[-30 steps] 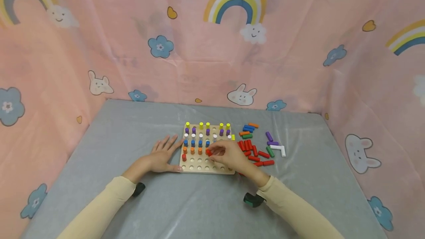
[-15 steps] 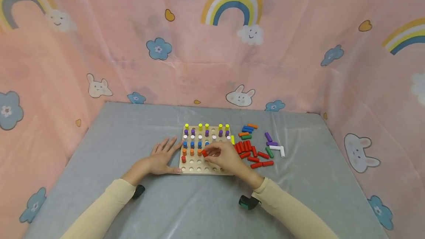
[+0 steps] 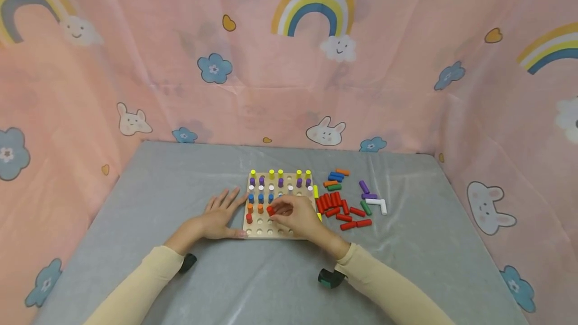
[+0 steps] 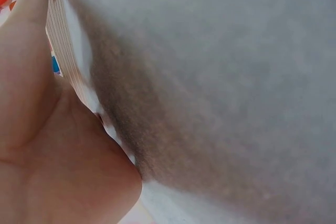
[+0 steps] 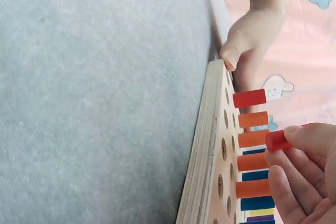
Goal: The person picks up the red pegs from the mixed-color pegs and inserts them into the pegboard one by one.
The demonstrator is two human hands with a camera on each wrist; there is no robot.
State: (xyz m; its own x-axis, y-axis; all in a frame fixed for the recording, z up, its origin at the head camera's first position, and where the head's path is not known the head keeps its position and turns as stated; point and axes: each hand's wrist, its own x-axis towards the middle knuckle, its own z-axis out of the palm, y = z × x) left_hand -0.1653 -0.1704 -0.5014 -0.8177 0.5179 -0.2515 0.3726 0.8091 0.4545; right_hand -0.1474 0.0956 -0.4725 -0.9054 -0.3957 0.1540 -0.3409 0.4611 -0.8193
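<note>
A wooden pegboard (image 3: 259, 237) lies on the grey cloth, with rows of yellow, purple, white, blue and orange pegs standing in it. One red peg (image 3: 249, 218) stands at the left, in front of the orange row. Between thumb and fingertips my right hand (image 3: 299, 217) pinches another red peg (image 5: 275, 140), tilted and above the board; the right wrist view shows it clear of the holes. My left hand (image 3: 220, 218) lies with fingers spread along the board's left edge, its thumb on the front corner. The right hand hides part of the board in the head view.
Loose red pegs (image 3: 344, 217) lie in a heap right of the board. Around them are blue pegs (image 3: 335, 176), green pegs (image 3: 366, 208), purple pegs (image 3: 364, 187), white pegs (image 3: 383, 206) and orange pegs (image 3: 342, 172). A pink patterned curtain (image 3: 253, 109) hangs around the table.
My right hand has moved left across the board with the red peg, toward the standing red one. The left hand keeps its place at the board's edge. The head view has shifted slightly.
</note>
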